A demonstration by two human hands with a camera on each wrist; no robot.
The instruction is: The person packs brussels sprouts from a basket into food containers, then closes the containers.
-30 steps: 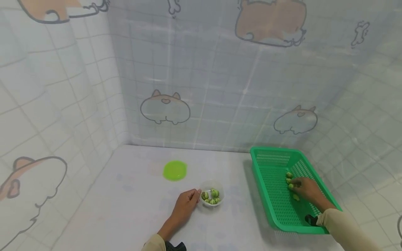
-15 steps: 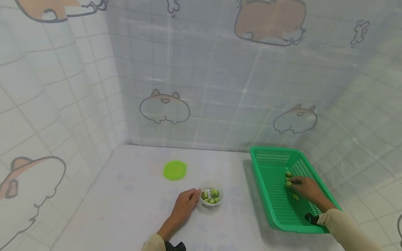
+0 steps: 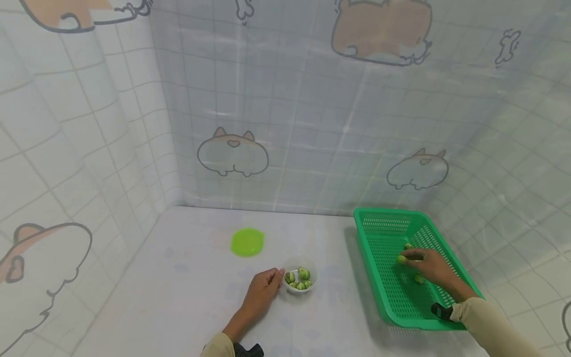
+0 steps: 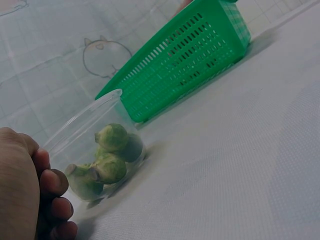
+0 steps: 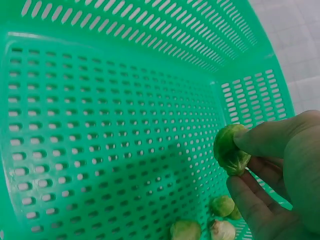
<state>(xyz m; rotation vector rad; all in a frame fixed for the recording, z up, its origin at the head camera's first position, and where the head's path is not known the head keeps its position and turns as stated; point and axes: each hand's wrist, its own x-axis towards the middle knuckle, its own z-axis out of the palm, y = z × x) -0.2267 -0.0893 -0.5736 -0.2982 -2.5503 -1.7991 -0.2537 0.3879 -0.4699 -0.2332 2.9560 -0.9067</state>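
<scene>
My right hand (image 3: 429, 265) pinches a Brussels sprout (image 5: 233, 149) between thumb and fingers, over the floor of the green basket (image 3: 372, 277). Below it in the right wrist view, several more Brussels sprouts (image 5: 185, 230) lie on the basket's slotted bottom. With curled fingers, my left hand (image 3: 263, 293) pinches the near-left rim of a clear plastic tub (image 3: 314, 283). Inside the tub sit several Brussels sprouts (image 4: 109, 167), seen through its wall in the left wrist view. The tub stands upright on the white table.
A lime-green lid (image 3: 247, 242) lies flat on the white table (image 3: 178, 297), behind and left of the tub. The basket stands at the right, its long side facing the tub. Patterned curtain walls (image 3: 276, 124) close in the back and both sides.
My right hand has drawn a Brussels sprout slightly up and to the left, away from the others in the basket. The left hand stays at the tub.
</scene>
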